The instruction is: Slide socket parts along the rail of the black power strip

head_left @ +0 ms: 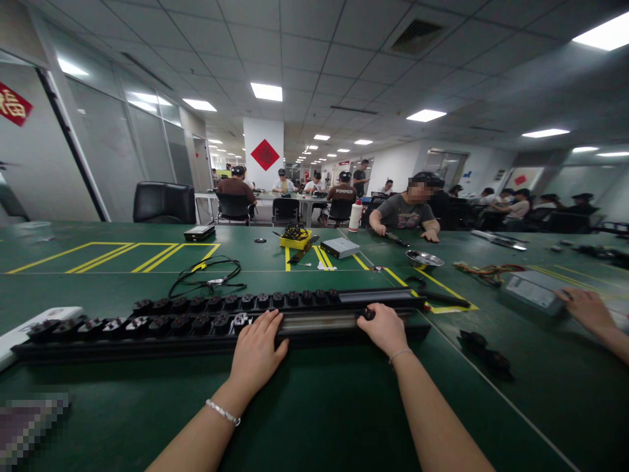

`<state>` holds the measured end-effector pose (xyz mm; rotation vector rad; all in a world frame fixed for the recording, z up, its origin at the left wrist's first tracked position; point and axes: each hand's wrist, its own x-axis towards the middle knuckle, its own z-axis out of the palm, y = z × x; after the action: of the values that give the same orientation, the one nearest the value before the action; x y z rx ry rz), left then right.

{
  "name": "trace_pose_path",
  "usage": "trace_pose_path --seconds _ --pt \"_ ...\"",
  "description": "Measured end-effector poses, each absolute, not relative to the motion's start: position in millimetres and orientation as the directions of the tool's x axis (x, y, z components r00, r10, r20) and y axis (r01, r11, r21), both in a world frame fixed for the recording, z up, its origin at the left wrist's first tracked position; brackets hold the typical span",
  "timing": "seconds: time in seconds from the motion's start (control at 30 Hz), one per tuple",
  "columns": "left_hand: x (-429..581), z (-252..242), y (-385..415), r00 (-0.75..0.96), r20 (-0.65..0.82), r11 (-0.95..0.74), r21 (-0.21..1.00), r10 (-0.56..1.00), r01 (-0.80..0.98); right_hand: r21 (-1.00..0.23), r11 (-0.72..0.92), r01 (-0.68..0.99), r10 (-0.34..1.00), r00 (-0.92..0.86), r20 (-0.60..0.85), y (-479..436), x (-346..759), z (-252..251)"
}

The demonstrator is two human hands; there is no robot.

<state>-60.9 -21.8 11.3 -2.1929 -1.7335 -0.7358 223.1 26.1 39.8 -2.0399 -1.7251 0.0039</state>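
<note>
Two long black metal rails lie side by side across the green table in front of me. The near rail [147, 351] carries a row of round black socket modules [179, 324], and its right part is an open channel [319, 321]. My left hand [258, 347] rests on the near rail by the last modules, fingers stretched out over it. Towards the rail's right end my right hand [386, 330] closes its thumb and fingers around a small black socket module [366, 315], held at the channel. The far rail [381, 297] holds a similar row of modules.
Beyond the rails lie a coiled black cable [211, 278], a yellow box [295, 240], a grey box [340, 247] and a metal bowl [424, 259]. At right, another person's hand [590, 314] touches a silver power supply [533, 290]. Black parts [485, 354] lie nearer. Someone sits opposite.
</note>
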Motion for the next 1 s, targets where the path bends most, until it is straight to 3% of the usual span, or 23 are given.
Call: trace_pose_path --seconds 1.0 --pt "-60.1 11.9 -21.6 0.156 0.526 -0.256 0.121 0.836 0.959 -0.359 -0.073 0.93 0.926 0.197 0.323 26.5 226.0 36.8"
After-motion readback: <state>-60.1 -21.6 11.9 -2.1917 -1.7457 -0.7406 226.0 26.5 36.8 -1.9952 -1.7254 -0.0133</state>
